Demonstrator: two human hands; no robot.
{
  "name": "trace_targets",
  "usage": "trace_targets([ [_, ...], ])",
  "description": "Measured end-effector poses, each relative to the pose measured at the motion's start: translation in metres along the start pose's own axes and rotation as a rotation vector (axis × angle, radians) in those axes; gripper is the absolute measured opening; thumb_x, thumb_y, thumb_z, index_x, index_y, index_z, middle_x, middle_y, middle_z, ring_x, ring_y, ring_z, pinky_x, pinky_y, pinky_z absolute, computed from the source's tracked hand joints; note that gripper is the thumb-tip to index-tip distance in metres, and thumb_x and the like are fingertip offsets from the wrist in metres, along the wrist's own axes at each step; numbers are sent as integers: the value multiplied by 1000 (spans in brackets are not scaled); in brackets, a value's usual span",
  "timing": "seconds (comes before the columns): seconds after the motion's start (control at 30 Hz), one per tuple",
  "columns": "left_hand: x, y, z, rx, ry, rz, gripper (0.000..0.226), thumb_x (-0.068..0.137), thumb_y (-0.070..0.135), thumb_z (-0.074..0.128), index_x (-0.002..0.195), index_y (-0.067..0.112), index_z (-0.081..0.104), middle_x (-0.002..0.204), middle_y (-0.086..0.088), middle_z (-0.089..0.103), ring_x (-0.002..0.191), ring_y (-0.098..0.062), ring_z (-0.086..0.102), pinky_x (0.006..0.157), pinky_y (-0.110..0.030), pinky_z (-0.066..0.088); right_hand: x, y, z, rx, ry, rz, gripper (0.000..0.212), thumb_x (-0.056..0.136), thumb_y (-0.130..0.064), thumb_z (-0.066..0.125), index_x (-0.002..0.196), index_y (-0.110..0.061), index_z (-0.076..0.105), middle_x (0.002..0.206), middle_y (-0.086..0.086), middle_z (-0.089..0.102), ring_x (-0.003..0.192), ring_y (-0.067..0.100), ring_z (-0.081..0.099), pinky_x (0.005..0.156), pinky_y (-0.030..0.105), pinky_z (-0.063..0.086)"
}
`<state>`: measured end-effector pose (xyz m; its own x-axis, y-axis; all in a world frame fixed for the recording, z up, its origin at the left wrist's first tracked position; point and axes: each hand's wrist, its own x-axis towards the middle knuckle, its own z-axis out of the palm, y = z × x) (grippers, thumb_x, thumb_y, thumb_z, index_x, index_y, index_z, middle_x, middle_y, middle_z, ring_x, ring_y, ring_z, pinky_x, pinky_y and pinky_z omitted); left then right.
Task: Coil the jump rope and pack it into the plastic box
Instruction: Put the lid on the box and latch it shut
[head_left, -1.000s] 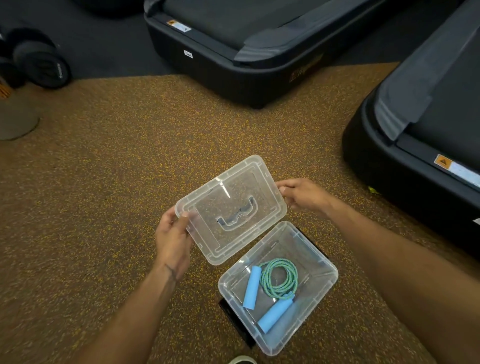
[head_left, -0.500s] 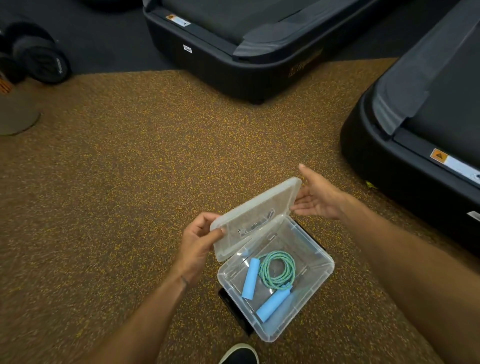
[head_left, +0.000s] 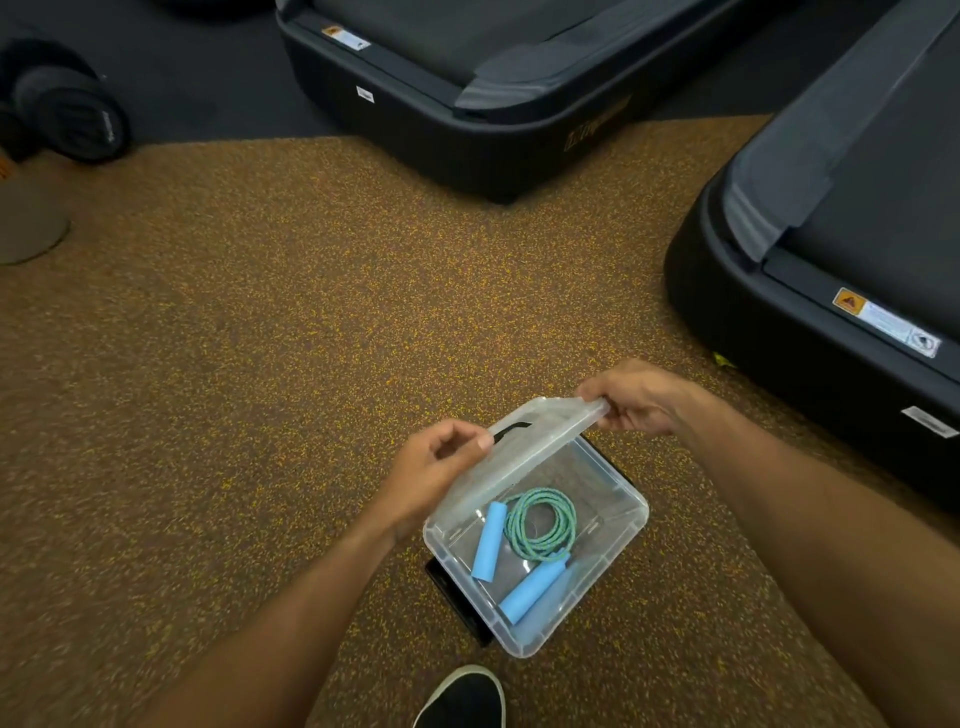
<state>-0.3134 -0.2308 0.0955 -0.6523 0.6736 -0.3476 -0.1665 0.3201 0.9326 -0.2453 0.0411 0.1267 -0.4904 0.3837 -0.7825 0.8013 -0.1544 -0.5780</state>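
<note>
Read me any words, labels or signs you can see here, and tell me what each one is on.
None can be read.
Right treadmill: warning sticker, orange triangle, print too small.
Far treadmill: stickers, gold logo, all blurred.
Black roll: faint print, unreadable.

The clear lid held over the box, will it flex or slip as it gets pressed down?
The lid looks like thin clear plastic, so probably light and a little bendy. The left hand and right hand pinch opposite ends, which should limit twisting. Its smooth surface may be slippery.
</note>
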Motion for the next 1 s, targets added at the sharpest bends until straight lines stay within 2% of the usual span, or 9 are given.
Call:
trace_targets([
  [0.07, 19, 5, 4, 170, 90, -7, 21, 90, 29, 68, 109, 19, 68, 110, 2, 69, 102, -19, 65, 95, -45, 54, -1, 5, -3, -1, 1, -25, 20, 97, -5, 58, 115, 2, 65, 98, 20, 68, 58, 14, 61, 43, 20, 52],
  [0.17, 42, 12, 5, 394, 91, -75, 39, 88, 34, 72, 125, 22, 64, 125, 5, 66, 109, -15, 63, 100, -48, 50, -2, 14, -9, 3, -50, -57, 24, 97, -4, 55, 118, -2, 66, 114, 23, 69, 67, 16, 62, 54, 26, 52],
  [0.23, 50, 11, 3, 479, 64, -117, 43, 87, 33, 73, 127, 21, 62, 131, 5, 64, 113, -16, 62, 103, -50, 48, -3, 21, -13, 24, -67, -76, 27, 98, -3, 53, 121, -5, 66, 115, 21, 69, 76, 19, 62, 61, 27, 52],
  [0.3, 52, 6, 1, 517, 41, -145, 38, 87, 31, 73, 123, 22, 64, 131, 4, 64, 111, -16, 64, 101, -50, 50, -4, 27, -16, 38, -87, -81, 27, 99, -4, 51, 123, -7, 65, 115, 18, 70, 81, 19, 63, 61, 26, 54],
  [0.43, 46, -4, 5, 594, -18, -166, 34, 89, 35, 71, 120, 22, 65, 120, 2, 69, 96, -17, 70, 87, -36, 56, -4, 39, -18, 35, -138, -73, 28, 101, -7, 50, 125, -11, 65, 111, 13, 70, 86, 19, 64, 62, 26, 53],
  [0.57, 44, -5, 15, 634, 26, -135, 40, 87, 39, 72, 123, 24, 62, 134, -2, 63, 115, -20, 63, 99, -46, 51, -3, 51, -18, 57, -176, -63, 31, 100, -8, 52, 129, -13, 62, 122, 13, 68, 95, 21, 66, 71, 30, 57],
  [0.73, 49, -5, 14, 598, -24, -203, 49, 91, 36, 67, 136, 23, 52, 125, -3, 64, 109, -26, 63, 96, -51, 52, -8, 59, -21, 7, -191, -68, 35, 99, -6, 52, 132, -15, 60, 125, 15, 67, 110, 30, 65, 87, 40, 59],
  [0.87, 53, -9, 13, 578, -32, -219, 26, 97, 15, 56, 120, 25, 65, 106, 1, 72, 92, -19, 68, 90, -48, 57, -19, 61, -21, -157, -150, -103, 31, 97, -3, 54, 125, -16, 60, 115, 12, 70, 102, 27, 70, 81, 39, 61],
  [1.0, 54, -9, 15, 654, -10, -157, 28, 97, 17, 54, 114, 32, 69, 103, 8, 73, 88, -16, 69, 84, -44, 59, -18, 69, -17, -457, 30, -184, 16, 91, -15, 68, 106, -16, 64, 105, 7, 73, 91, 26, 75, 80, 44, 63],
])
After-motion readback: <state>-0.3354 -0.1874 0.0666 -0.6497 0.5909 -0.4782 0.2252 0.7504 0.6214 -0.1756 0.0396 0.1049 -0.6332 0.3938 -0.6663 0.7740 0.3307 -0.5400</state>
